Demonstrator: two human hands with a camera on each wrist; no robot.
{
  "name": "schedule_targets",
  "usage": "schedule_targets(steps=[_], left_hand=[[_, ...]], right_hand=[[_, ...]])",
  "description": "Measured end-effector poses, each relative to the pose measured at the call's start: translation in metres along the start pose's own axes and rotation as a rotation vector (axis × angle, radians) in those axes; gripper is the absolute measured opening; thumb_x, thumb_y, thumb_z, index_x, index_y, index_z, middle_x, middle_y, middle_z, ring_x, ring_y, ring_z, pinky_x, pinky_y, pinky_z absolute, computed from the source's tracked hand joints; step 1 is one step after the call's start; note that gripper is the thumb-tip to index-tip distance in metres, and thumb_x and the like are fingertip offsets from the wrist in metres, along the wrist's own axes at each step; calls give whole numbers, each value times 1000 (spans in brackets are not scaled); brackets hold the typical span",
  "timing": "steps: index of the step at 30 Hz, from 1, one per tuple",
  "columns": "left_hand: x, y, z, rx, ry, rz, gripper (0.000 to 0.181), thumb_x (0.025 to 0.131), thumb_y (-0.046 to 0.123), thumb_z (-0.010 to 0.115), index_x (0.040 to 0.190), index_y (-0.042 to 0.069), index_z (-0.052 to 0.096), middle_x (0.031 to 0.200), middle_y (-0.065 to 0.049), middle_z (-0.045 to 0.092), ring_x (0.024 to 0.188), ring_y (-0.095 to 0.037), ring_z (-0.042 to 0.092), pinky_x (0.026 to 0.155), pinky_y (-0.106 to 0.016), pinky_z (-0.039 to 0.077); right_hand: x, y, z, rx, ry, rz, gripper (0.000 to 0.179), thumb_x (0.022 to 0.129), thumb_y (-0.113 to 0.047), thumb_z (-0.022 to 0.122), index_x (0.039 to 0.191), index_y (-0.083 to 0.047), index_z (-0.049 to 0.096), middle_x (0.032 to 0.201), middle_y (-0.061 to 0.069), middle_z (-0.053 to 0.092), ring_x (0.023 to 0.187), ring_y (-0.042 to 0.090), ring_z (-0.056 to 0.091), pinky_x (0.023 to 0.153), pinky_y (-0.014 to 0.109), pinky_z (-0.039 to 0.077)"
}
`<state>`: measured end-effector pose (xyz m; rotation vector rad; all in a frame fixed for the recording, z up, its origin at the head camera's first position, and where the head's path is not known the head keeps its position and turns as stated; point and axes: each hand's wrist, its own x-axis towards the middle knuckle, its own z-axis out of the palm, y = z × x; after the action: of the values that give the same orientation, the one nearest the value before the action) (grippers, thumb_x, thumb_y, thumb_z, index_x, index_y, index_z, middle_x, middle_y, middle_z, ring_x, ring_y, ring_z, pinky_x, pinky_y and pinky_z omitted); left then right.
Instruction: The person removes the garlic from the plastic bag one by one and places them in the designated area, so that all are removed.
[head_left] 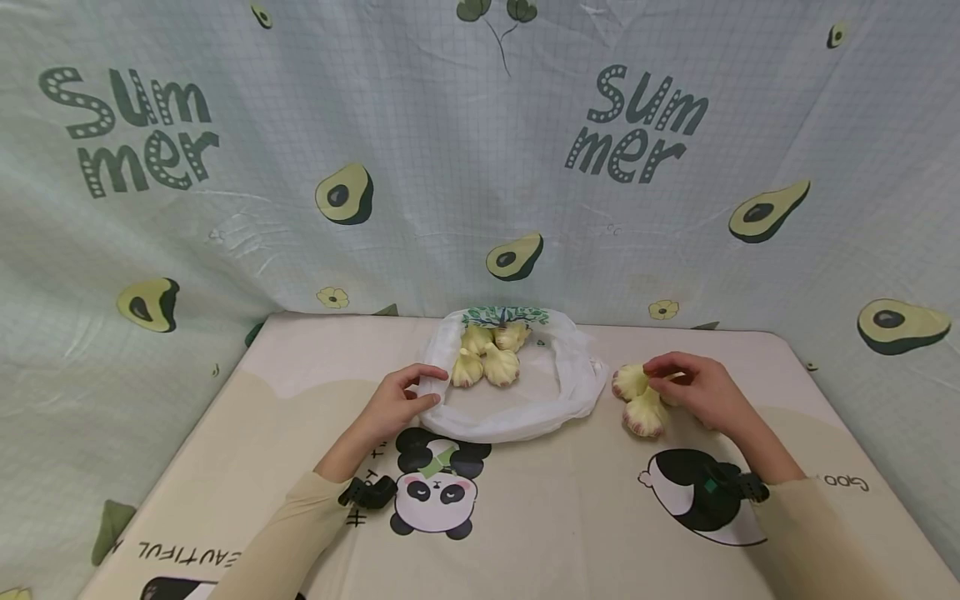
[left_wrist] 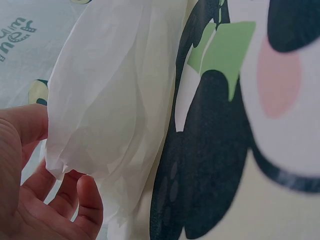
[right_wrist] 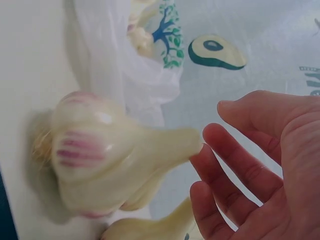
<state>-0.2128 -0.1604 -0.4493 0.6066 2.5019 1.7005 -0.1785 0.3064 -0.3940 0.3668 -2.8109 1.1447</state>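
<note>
A white plastic bag (head_left: 510, 427) with its rim spread wide sits at the table's far middle. Several garlic bulbs (head_left: 501, 364) lie inside it, toward its left. My left hand (head_left: 401, 396) holds the bag's left rim; in the left wrist view the thin white plastic (left_wrist: 105, 100) runs between thumb and fingers. Right of the bag lie more garlic bulbs (head_left: 645, 414) in a small group. Over them is my right hand (head_left: 697, 387), thumb and fingers apart. In the right wrist view its fingertips are at the stem of a purple-streaked garlic bulb (right_wrist: 95, 155), not closed round it.
A pale tablecloth (head_left: 555, 525) with printed pandas covers the table. Behind the far edge hangs a light curtain (head_left: 420, 242) printed with avocados and lettering. A black band (head_left: 367, 492) is on the left wrist, another (head_left: 750, 486) on the right.
</note>
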Motion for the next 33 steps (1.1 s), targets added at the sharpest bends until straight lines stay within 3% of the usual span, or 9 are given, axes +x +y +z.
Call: schedule_targets(steps=[11, 22, 33], left_hand=[[-2, 3, 0, 4, -5, 14, 29, 89, 1, 70, 117, 3, 67, 119, -13, 63, 95, -24, 50, 75, -32, 41], [0, 2, 1, -9, -4, 4, 29, 89, 1, 70, 118, 3, 67, 121, -13, 63, 97, -26, 50, 74, -32, 40], [-3, 7, 1, -4, -13, 0, 29, 89, 1, 69, 118, 3, 67, 121, -13, 64, 96, -25, 51, 75, -32, 41]], right_hand=[[21, -16, 13, 103, -35, -35, 23, 95, -15, 69, 113, -1, 70, 110, 18, 69, 96, 20, 63, 79, 19, 50], [48, -35, 31, 119, -73, -108, 21, 94, -12, 69, 111, -1, 71, 107, 14, 70, 96, 23, 64, 79, 24, 52], [76, -65, 55, 113, -142, -139, 19, 94, -12, 69, 111, -4, 71, 105, 7, 70, 99, 23, 64, 85, 41, 52]])
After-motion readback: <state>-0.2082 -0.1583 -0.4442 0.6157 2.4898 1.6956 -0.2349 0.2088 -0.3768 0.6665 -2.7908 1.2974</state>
